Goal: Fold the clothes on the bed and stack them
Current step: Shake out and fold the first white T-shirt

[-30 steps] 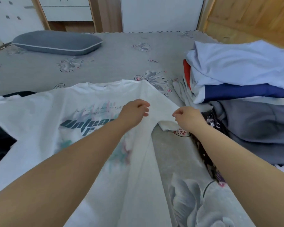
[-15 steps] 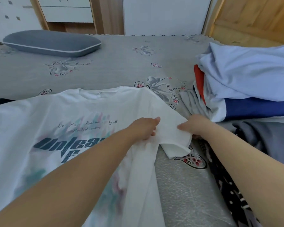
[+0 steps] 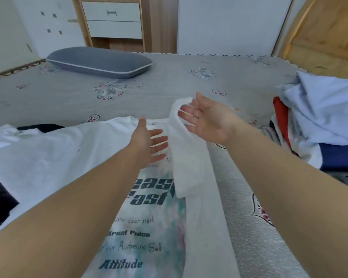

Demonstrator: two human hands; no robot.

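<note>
A bed [image 3: 169,91] with a grey flowered cover fills the room, with white walls, a wooden drawer unit [image 3: 113,19] at 12 o'clock and one grey pillow [image 3: 98,62] at 11 o'clock.

One white printed T-shirt [image 3: 48,157] lies spread face up from 9 o'clock down to 6 o'clock, its dark lettering running toward the viewer. Its right sleeve [image 3: 186,157] is lifted off the cover and folded inward over the chest, hanging between the two hands.

The left hand [image 3: 149,141] is at the centre, fingers straight and spread, palm turned toward the sleeve at its 3 o'clock and just beside the cloth; I cannot tell whether it touches. The right hand [image 3: 205,121] is at 1 o'clock from the left one, palm up, fingers straight and relaxed, their tips against the raised fold of the sleeve without curling round it. The two hands are apart, the sleeve between them.

At 3 o'clock stands one pile of clothes [image 3: 319,125]: pale blue on top, red, white and navy below. A dark garment [image 3: 0,199] shows at 9 o'clock, partly under the shirt.
</note>
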